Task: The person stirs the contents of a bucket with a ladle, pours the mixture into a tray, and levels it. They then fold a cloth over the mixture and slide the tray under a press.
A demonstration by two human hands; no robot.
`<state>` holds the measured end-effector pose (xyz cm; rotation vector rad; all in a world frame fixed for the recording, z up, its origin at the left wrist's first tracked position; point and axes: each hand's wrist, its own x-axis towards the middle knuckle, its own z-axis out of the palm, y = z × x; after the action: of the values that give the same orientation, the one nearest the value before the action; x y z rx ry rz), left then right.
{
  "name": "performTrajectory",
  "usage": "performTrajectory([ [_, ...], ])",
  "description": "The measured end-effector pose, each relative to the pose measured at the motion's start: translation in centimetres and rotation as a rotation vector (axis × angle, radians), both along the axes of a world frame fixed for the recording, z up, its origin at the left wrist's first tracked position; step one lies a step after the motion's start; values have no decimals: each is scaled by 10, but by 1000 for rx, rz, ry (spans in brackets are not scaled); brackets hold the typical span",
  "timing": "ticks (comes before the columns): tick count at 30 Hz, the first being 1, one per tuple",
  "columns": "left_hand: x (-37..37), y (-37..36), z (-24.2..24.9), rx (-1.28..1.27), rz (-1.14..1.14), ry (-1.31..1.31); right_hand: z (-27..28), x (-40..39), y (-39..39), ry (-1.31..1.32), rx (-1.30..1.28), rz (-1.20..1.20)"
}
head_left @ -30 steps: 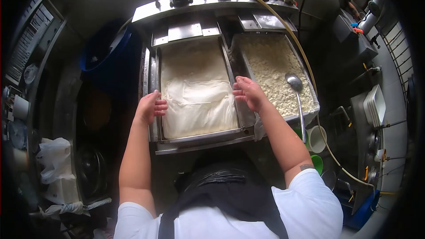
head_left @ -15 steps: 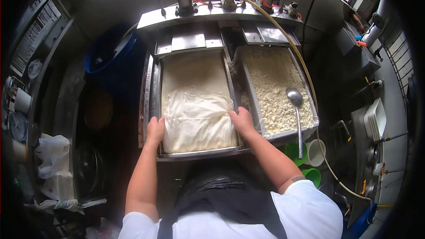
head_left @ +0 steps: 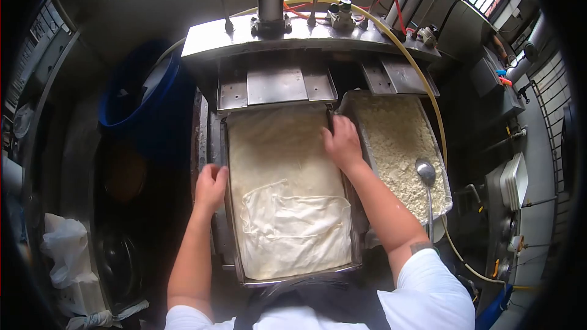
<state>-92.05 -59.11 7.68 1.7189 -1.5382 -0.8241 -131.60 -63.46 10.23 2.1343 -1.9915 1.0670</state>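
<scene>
A rectangular metal tray [head_left: 358, 256] holds a flat layer covered by off-white cloth [head_left: 278, 134]. Over its near half lies a folded, wrinkled cloth flap [head_left: 306, 226]. My left hand [head_left: 210, 188] is beside the tray's left rim, fingers loosely bent and thumb apart, with nothing visible in it. Farther up, by the right rim, my right hand [head_left: 344, 143] has thumb and fingers apart and also shows nothing held. Whether either hand touches the rim cannot be made out.
To the right, a cloth-lined tray [head_left: 449, 198] contains pale crumbly curds [head_left: 394, 140] and a metal ladle [head_left: 426, 173]. A metal press [head_left: 275, 82] with cylinders and hoses stands behind. A blue barrel [head_left: 110, 110] is at left; white trays [head_left: 512, 180] stand at right.
Both hands have let go of the folded cloth's sides; the right has moved farther up the tray. The flap lies flatter and nearer me. The view has shifted, with the tray appearing lower and larger.
</scene>
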Motion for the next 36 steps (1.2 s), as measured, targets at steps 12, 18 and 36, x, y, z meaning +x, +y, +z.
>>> performTrajectory([
  [12,0,-268,-76,581,-156,245,-18,33,-165,321,334,167],
  [18,11,-291,-124,604,-200,261,14,11,-153,375,506,272],
  [36,-70,-28,45,-162,-283,-133,-6,-2,48,-102,109,111],
])
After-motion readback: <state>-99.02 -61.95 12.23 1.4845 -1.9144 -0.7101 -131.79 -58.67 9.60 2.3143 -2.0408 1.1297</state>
